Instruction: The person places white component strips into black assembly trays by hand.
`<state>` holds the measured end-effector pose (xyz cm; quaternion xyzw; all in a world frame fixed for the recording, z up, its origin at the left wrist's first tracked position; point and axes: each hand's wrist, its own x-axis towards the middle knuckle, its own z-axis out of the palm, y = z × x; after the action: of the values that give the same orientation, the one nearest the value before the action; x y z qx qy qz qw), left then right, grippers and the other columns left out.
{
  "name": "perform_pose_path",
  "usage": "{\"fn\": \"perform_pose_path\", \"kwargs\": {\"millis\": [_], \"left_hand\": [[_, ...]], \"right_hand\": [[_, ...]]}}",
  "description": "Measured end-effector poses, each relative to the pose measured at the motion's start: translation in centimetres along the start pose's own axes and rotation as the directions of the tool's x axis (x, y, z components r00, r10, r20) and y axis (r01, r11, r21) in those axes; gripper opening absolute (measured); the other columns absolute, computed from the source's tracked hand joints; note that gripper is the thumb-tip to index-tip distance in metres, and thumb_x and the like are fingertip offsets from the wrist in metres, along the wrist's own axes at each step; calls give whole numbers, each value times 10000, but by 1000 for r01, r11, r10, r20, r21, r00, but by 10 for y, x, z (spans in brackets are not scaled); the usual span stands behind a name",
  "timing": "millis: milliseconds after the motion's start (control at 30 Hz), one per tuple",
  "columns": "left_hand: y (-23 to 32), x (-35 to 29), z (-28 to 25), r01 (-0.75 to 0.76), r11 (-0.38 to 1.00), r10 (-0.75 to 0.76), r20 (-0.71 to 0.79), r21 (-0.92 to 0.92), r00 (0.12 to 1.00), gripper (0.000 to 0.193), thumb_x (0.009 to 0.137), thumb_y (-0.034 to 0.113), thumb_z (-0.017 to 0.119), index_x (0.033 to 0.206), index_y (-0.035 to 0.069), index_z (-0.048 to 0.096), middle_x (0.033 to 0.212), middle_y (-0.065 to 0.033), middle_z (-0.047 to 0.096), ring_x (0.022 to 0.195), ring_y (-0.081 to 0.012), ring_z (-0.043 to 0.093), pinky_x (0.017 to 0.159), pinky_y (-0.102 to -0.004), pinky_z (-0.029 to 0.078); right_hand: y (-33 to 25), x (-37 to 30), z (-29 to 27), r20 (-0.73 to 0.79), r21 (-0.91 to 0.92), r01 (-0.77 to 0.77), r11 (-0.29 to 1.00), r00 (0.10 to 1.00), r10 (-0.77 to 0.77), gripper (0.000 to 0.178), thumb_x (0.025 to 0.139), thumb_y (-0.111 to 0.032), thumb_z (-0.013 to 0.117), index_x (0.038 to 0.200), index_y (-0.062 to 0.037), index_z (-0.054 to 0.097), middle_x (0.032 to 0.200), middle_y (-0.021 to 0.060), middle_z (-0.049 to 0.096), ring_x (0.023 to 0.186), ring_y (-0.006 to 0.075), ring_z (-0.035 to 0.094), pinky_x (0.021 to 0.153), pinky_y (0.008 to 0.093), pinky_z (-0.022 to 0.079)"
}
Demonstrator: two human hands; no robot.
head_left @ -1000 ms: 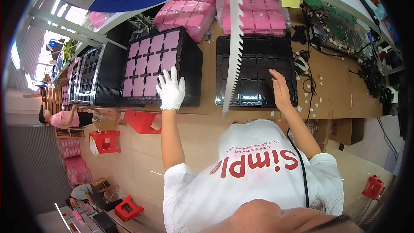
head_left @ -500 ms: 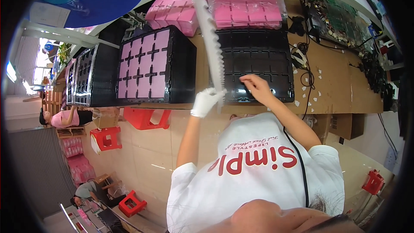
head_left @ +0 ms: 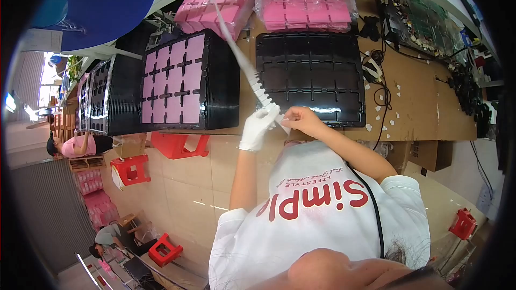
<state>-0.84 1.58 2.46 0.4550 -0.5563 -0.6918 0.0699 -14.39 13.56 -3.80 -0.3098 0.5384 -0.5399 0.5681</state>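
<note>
A long white strip (head_left: pixel 249 71) with a toothed edge slants up and away to the left from my hands. My left hand (head_left: pixel 257 130), in a white glove, is closed around its near part. Bare, my right hand (head_left: pixel 304 121) meets it there, with thumb and fingers pinched on the strip's near end. Just beyond my right hand lies a black plastic tray (head_left: pixel 312 70), divided into shallow compartments by cross-shaped ribs. To the left stands a tall stack of black trays (head_left: pixel 220 80), its top tray holding pink sheets (head_left: pixel 166 80) in its compartments.
Bagged pink sheets (head_left: pixel 306 2) lie behind the tray, beside another pink bundle (head_left: pixel 215 8). At right are black cables (head_left: pixel 382 96), white scraps and green circuit boards (head_left: pixel 419 16) on the brown board (head_left: pixel 424 107). Red stools (head_left: pixel 180 145) stand left; two people are farther off.
My right hand has moved left from over the black tray to the strip's near end beside my left hand. The strip has swung, its far part now leaning farther left.
</note>
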Motion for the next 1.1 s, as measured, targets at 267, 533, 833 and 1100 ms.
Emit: {"fn": "perform_pose_path", "kwargs": {"millis": [267,533,833,1100], "left_hand": [[-9,21,23,-46,952,-22,-214,-304,976,247,849,242,707,926,13,655,812,-15,648,655,-47,556,575,-195,439],[-19,39,-4,-44,960,-72,-396,-277,915,275,854,281,697,911,16,652,773,-7,639,622,-38,541,551,-187,427],[-13,37,-2,55,967,-152,-389,-250,909,283,840,253,718,985,19,649,770,5,638,599,-30,542,552,-167,431],[-20,37,-6,-20,967,-80,-377,-253,923,269,838,279,719,926,33,654,721,25,613,574,-25,503,519,-167,378]], "right_hand": [[-23,7,0,-74,-746,487,453,616,-784,110,772,-127,711,848,-56,677,829,50,644,764,196,609,678,307,497],[-48,138,-53,-267,-570,392,722,742,-614,64,743,-117,717,775,-74,682,811,71,617,795,242,596,713,330,483],[-53,236,-108,-217,-894,57,444,812,-542,112,717,-175,703,804,-108,683,803,104,638,785,295,636,716,402,512],[-61,243,-101,-275,-922,-120,369,873,-404,141,677,-202,701,730,-81,654,774,141,674,760,313,661,697,438,520]]}}
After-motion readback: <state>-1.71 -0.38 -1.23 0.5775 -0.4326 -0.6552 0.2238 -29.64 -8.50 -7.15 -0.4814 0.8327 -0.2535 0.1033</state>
